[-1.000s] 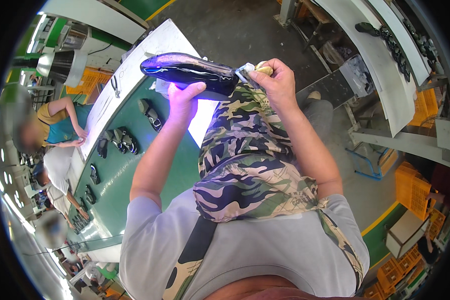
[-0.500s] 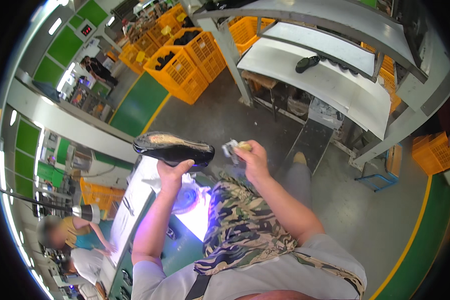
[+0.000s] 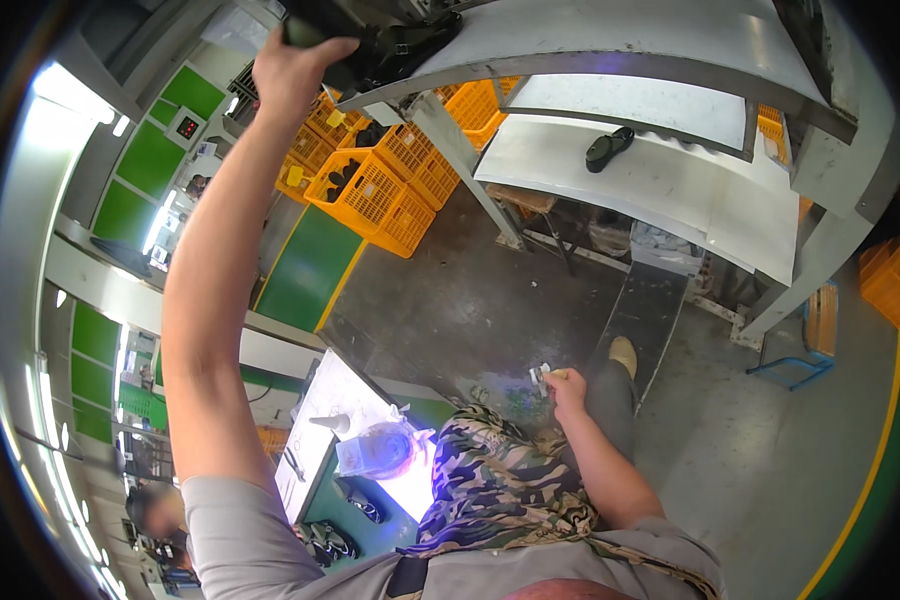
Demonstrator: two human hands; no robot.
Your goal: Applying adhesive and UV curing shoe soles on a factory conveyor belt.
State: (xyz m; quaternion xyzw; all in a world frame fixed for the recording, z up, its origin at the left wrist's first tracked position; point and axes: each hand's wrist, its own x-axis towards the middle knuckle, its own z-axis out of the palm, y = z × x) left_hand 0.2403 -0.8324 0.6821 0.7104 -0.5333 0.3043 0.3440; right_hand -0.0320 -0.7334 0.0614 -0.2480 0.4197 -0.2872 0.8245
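My left hand (image 3: 292,70) is raised high at the upper left, its thumb wrapped over a black shoe (image 3: 320,18). Part of this shoe runs out of the picture. Beside it, more black footwear (image 3: 415,48) stands at the end of the upper shelf (image 3: 610,35). Low over the floor, my right hand (image 3: 570,393) is closed on a small whitish wad (image 3: 540,377); what exactly it is, I cannot make out.
A dark shoe (image 3: 608,150) lies on the lower white shelf (image 3: 690,185). Yellow crates (image 3: 370,195) stand behind. At left, a worktable (image 3: 315,450) bears a purple-lit, plastic-wrapped object (image 3: 375,450) and several shoes (image 3: 330,543). A blue-framed stool (image 3: 800,345) stands right.
My left hand has carried the shoe from in front of me up to the upper shelf. My right hand has moved down and right, still gripping the whitish wad.
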